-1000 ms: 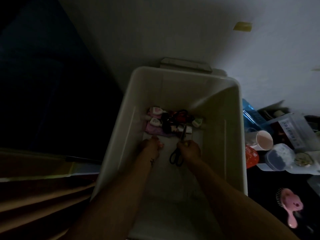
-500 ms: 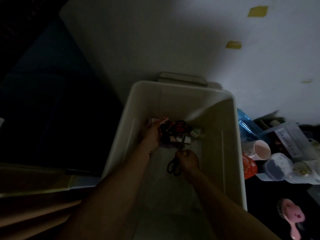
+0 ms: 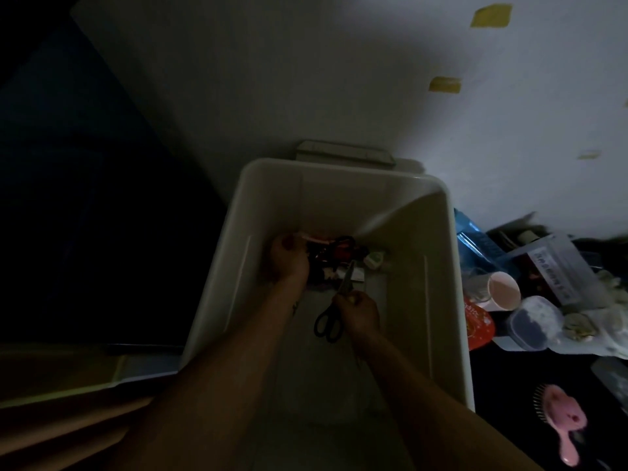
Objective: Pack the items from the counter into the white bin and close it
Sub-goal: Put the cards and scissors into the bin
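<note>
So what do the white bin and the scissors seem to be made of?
The white bin: probably plastic, smooth, faintly glossy, with moulded ribs on its walls. The scissors: metal-looking blades, black loops likely plastic; too dark to be sure.

Looking like a home: hairbrush (image 3: pixel 560 423), cup (image 3: pixel 503 289) and tub (image 3: pixel 534 321) are lying on a counter (image 3: pixel 506 385) at 4 o'clock.

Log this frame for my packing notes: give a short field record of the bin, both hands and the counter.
bin: white bin, open, no lid on
left hand: left hand inside, at the small items at the far end; grip unclear
right hand: right hand inside, holds scissors, blades toward those items
counter: pink hairbrush, cup, lidded tub not yet packed
</note>
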Motion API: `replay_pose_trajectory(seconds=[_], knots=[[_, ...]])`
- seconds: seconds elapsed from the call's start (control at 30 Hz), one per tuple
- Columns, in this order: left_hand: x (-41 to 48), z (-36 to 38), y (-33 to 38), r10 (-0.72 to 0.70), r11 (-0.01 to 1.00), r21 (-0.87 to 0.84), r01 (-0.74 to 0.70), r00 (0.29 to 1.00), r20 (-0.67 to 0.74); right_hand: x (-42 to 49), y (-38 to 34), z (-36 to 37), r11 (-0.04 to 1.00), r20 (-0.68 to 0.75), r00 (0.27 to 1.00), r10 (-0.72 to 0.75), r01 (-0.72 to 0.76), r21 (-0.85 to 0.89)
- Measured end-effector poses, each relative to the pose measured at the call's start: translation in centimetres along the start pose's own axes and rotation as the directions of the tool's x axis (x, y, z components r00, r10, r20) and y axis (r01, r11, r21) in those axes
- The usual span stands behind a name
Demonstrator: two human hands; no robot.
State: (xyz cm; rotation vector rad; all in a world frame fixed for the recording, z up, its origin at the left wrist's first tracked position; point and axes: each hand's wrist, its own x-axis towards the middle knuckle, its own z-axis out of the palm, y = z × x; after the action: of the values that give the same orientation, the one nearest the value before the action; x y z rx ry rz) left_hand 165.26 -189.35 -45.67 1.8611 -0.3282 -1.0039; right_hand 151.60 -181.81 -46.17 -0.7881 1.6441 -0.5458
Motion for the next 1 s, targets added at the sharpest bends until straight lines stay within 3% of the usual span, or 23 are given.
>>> replay_pose_trajectory(seconds=[0.13,0.23,0.37,0.47,0.6,0.77,1.0], knots=[[-0.8,-1.8,-0.8,0.034,0.997,0.074,-0.031,0.999,-0.031,0.2,-0.2,0.6,0.999,0.030,0.999,0.014,-0.015,0.049],[-2.0,-3.6,-1.5,0.062,0.978,0.196,-0.069,0.997,0.045,0.3,-0.3,1.1,0.996,0.060,0.998,0.009,-0.015,0.088],[-4.1,-5.5,-2.8,-0.113,0.972,0.231,0.051,0.958,0.264,0.3,-0.6,2.0,0.988,0.088,0.996,0.030,-0.043,0.147],[-4.9,-6.8,-3.2,-0.173,0.946,0.318,0.064,0.929,0.329,0.3,-0.9,3.0,0.971,0.117,0.991,0.067,-0.092,0.219],[-5.2,-7.9,-3.2,-0.302,0.941,0.274,0.200,0.861,0.410,0.0,-1.1,4.0,0.947,0.135,0.983,0.120,-0.155,0.282],[-4.5,-7.7,-4.8,-0.135,0.970,0.232,0.074,0.956,0.259,-0.3,-0.7,3.7,0.951,0.151,0.978,0.145,-0.180,0.250],[-4.4,-6.4,-4.9,0.028,0.963,0.262,-0.058,0.993,0.115,0.0,0.5,2.2,0.949,0.143,0.977,0.158,-0.191,0.253]])
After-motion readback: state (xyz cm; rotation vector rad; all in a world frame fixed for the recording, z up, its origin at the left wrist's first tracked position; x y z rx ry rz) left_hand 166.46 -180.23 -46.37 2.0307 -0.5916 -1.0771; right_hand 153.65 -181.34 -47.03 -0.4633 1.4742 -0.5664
